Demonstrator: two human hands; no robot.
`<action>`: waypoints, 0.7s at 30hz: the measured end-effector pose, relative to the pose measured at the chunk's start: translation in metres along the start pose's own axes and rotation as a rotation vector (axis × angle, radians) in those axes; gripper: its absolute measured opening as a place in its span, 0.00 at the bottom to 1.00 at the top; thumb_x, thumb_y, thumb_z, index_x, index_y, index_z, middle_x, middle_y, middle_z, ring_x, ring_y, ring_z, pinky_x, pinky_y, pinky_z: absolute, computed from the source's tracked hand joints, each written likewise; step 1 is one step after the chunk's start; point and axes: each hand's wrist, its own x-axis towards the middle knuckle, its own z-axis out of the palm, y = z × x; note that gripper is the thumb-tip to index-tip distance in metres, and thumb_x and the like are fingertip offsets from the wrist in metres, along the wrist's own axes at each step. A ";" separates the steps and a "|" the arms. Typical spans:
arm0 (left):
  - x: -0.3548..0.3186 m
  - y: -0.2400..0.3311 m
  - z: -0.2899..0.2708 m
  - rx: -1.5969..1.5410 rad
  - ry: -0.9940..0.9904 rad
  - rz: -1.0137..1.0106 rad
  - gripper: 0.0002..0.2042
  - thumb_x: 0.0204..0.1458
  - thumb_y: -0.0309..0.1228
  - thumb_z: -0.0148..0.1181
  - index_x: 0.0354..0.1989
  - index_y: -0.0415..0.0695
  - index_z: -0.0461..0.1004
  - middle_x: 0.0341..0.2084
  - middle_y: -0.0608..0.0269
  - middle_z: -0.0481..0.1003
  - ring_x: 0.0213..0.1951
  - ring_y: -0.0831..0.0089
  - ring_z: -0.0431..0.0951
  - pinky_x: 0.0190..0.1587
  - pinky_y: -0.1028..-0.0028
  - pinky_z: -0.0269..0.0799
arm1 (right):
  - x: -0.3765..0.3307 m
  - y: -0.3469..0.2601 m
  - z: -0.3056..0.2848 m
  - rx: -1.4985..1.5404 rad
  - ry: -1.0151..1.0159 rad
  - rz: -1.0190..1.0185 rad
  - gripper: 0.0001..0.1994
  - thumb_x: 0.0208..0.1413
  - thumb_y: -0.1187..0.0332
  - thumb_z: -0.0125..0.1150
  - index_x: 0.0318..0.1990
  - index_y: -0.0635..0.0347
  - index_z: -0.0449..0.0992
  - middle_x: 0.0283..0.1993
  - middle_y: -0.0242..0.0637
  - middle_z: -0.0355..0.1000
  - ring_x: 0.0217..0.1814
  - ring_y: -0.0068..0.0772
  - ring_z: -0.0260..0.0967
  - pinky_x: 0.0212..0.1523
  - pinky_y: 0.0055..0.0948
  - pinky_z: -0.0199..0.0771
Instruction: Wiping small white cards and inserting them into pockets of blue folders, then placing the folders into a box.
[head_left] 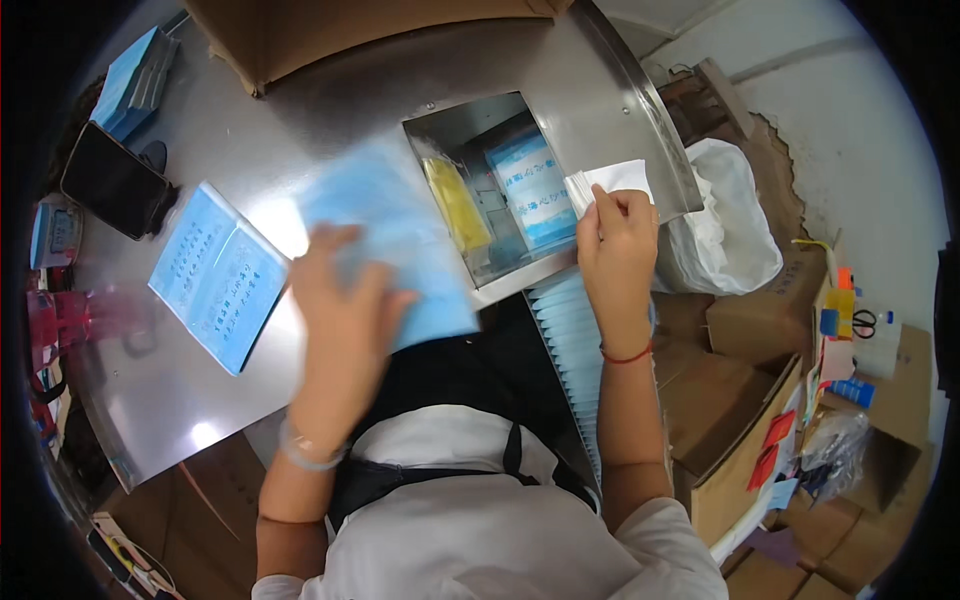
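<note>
My left hand (345, 305) is over the left-middle of the metal table, smeared by motion, its fingers on a light blue plastic packet (415, 240). The packet is blurred too and hangs past the table's front edge; its grip points are partly hidden. On the right, my right hand (618, 235) pinches a small stack of white paper slips (625, 178) between thumb and fingers, beside the table's opening. Left of my left hand lies a flat blue printed packet (220, 275). Inside the opening are another blue-and-white packet (535, 190) and a yellow item (455, 205).
A cardboard box (370, 40) stands at the table's far side. A phone on a stand (115, 182) and a stack of blue packets (135, 80) are at far left. Pale blue pleated material (567, 340) hangs below the opening. At right are a white bag (730, 230) and cartons (770, 310).
</note>
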 end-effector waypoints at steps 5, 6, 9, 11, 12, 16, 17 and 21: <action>0.002 0.014 0.023 -0.164 -0.010 0.058 0.20 0.48 0.37 0.68 0.46 0.41 0.72 0.63 0.39 0.61 0.68 0.36 0.54 0.66 0.38 0.51 | 0.014 0.024 -0.018 0.177 -0.128 -0.041 0.18 0.47 0.78 0.62 0.49 0.67 0.78 0.46 0.44 0.71 0.48 0.46 0.68 0.48 0.41 0.70; 0.000 0.011 0.023 -0.166 -0.010 0.057 0.20 0.48 0.37 0.68 0.46 0.41 0.72 0.63 0.39 0.61 0.68 0.36 0.54 0.66 0.38 0.51 | 0.014 0.020 -0.022 0.176 -0.129 -0.042 0.18 0.47 0.78 0.62 0.49 0.67 0.78 0.46 0.44 0.71 0.48 0.46 0.68 0.48 0.41 0.70; -0.005 -0.002 0.012 -0.071 -0.156 0.068 0.26 0.46 0.36 0.68 0.53 0.40 0.71 0.66 0.41 0.60 0.69 0.42 0.55 0.67 0.41 0.49 | -0.001 -0.050 -0.032 0.242 0.025 -0.288 0.17 0.48 0.74 0.60 0.49 0.56 0.79 0.55 0.42 0.72 0.56 0.44 0.69 0.57 0.48 0.68; -0.003 -0.008 0.002 0.082 -0.131 0.048 0.27 0.43 0.35 0.69 0.53 0.41 0.70 0.64 0.44 0.62 0.67 0.47 0.59 0.66 0.47 0.50 | -0.036 -0.101 -0.021 0.408 -0.301 -0.615 0.13 0.53 0.70 0.61 0.46 0.47 0.81 0.50 0.36 0.74 0.54 0.42 0.71 0.64 0.51 0.64; -0.002 -0.010 0.000 0.086 -0.131 0.052 0.27 0.43 0.35 0.69 0.53 0.41 0.70 0.64 0.44 0.62 0.67 0.47 0.59 0.66 0.47 0.50 | -0.038 -0.110 -0.011 0.475 -0.248 -0.529 0.11 0.52 0.69 0.60 0.44 0.48 0.82 0.48 0.35 0.73 0.53 0.41 0.71 0.66 0.56 0.60; -0.005 -0.003 0.008 -0.095 -0.002 -0.054 0.18 0.45 0.31 0.66 0.45 0.45 0.72 0.62 0.46 0.64 0.64 0.43 0.62 0.62 0.45 0.53 | -0.002 -0.100 0.022 0.226 -0.084 -0.317 0.11 0.51 0.74 0.56 0.42 0.62 0.80 0.43 0.38 0.74 0.51 0.44 0.73 0.65 0.63 0.58; -0.006 0.000 0.010 -0.045 0.050 0.072 0.16 0.46 0.29 0.66 0.44 0.46 0.73 0.63 0.46 0.64 0.64 0.42 0.61 0.63 0.44 0.53 | -0.003 -0.098 0.024 0.228 -0.081 -0.312 0.11 0.51 0.74 0.56 0.42 0.62 0.80 0.43 0.38 0.74 0.51 0.44 0.73 0.65 0.63 0.58; -0.001 0.011 0.005 0.083 -0.120 0.080 0.20 0.45 0.23 0.64 0.48 0.53 0.77 0.66 0.53 0.62 0.67 0.42 0.58 0.65 0.41 0.52 | -0.003 -0.042 0.006 0.562 0.075 -0.045 0.12 0.51 0.81 0.57 0.43 0.67 0.79 0.44 0.44 0.77 0.47 0.43 0.73 0.55 0.42 0.70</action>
